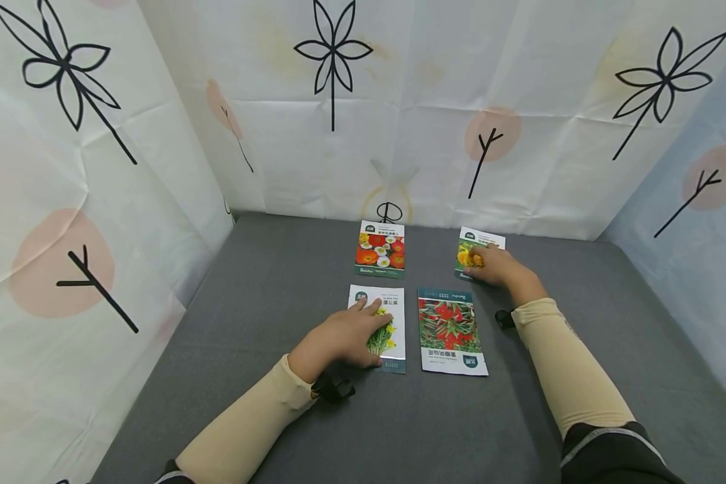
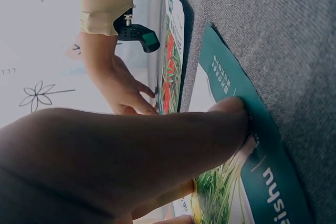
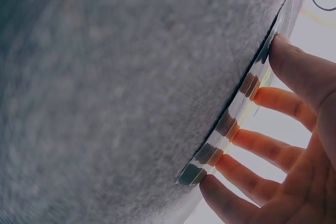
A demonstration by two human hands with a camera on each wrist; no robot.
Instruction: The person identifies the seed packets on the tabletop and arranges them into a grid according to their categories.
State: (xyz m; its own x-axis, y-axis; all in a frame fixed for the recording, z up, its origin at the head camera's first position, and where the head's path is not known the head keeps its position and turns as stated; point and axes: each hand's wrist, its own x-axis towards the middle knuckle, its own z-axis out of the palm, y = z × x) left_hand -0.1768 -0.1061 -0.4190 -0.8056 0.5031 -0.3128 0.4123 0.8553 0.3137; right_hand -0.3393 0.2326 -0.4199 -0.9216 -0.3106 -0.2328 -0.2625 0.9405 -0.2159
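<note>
My left hand [image 1: 345, 336] rests spread on a white seed packet [image 1: 394, 302] with yellow flowers and green leaves. In the left wrist view its thumb [image 2: 231, 119] lies on the packet's dark green strip. Farther back on the right, my right hand [image 1: 499, 265] touches another seed packet [image 1: 482, 237] with a yellow-flower picture, covering part of it. The right wrist view shows that hand's spread fingertips on the shiny face of this packet [image 3: 226, 124], which lies on the grey cloth.
Between the hands lies a packet with red flowers [image 1: 450, 329], its print upside down. Behind the left hand's packet, one with red, orange and white flowers [image 1: 380, 250] lies near the back wall. White patterned fabric walls [image 1: 423, 148] enclose the grey table [image 1: 290, 269].
</note>
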